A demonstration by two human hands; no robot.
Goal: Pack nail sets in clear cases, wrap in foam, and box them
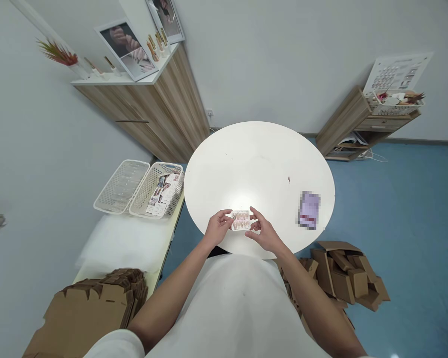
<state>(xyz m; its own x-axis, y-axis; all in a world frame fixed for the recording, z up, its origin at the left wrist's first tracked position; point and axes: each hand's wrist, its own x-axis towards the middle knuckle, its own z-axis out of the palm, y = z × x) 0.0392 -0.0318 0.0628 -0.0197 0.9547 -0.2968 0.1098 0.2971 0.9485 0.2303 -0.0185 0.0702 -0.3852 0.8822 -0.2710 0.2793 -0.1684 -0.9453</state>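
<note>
A small white tray of press-on nails (241, 220), set in two rows, is close to me above the near edge of the round white table (257, 149). My left hand (219, 227) grips its left side, the thumb over the edge and the fingers at the corner. At the other side is my right hand (264, 232), its index finger and thumb spread apart around the tray's right end. Whether the curled fingers of that hand touch the tray's edge I cannot tell. Farther right on the tabletop lies a blurred purple item (309, 210).
To the left, a side table carries a white basket with printed cards (164, 194), a basket of clear plastic pieces (123, 186), white sheets (129, 241) and flattened cardboard boxes (93, 313). A carton of cardboard (347, 273) stands on the floor at right. Cabinets (179, 99) line the wall.
</note>
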